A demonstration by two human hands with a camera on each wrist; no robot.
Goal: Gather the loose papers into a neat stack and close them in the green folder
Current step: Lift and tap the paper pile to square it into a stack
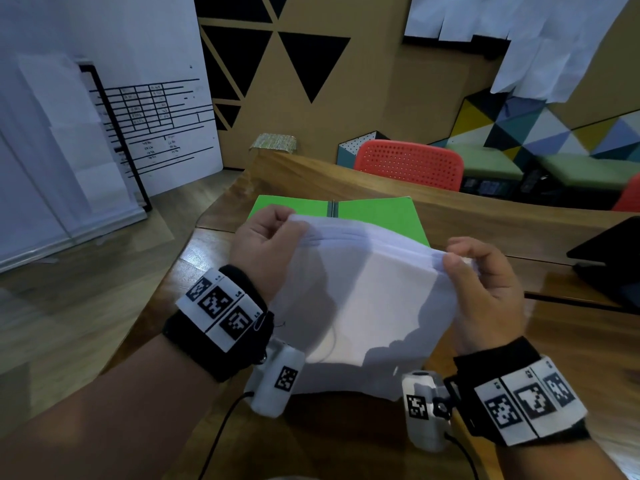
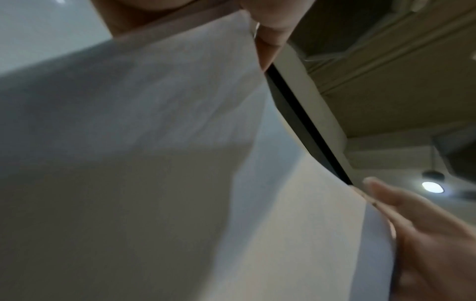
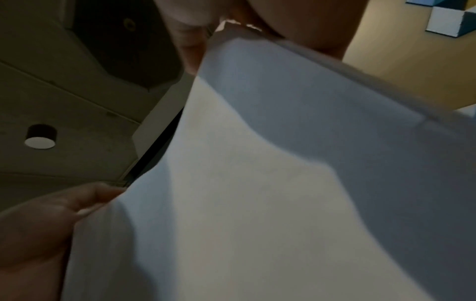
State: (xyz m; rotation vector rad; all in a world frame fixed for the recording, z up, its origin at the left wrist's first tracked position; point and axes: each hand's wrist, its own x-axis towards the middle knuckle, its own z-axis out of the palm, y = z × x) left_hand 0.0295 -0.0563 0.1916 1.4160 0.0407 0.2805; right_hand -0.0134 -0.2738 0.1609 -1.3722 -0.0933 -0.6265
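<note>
A bunch of white papers [image 1: 367,299] stands nearly upright above the wooden table, its lower edge near the table top. My left hand [image 1: 273,237] pinches the upper left corner and my right hand [image 1: 481,268] pinches the upper right corner. Behind the papers the green folder [image 1: 377,213] lies open and flat, its spine facing away from me. The papers [image 2: 159,163] fill the left wrist view, with my right hand's fingers [image 2: 412,213] at the far edge. The papers [image 3: 283,183] also fill the right wrist view.
A dark laptop [image 1: 609,258] sits at the table's right edge. Red chairs [image 1: 408,164] stand behind the table. A whiteboard [image 1: 104,116] leans at the left. The wooden table [image 1: 346,441] runs under my wrists.
</note>
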